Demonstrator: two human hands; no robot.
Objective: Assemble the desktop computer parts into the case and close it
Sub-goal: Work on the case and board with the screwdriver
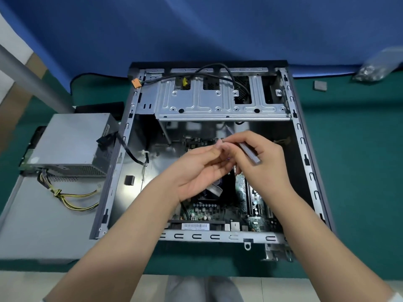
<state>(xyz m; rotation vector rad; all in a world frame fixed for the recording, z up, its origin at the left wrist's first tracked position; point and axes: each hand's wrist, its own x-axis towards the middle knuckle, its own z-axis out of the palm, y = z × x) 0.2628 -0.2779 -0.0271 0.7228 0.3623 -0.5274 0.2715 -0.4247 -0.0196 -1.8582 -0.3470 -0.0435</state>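
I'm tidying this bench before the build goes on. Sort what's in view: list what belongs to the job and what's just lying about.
Job:
- case, open, motherboard inside
- power supply, outside the case on its left
- side panel under the power supply
- grey tool, gripped by the right hand
- left hand, fingertips at the tool's tip
- bag of screws, likely

Lying about:
- small grey square on the mat

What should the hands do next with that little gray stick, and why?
Probably lower the gray stick toward the motherboard inside the open case. Both hands, right hand and left hand, hold it above the board, not yet seated.
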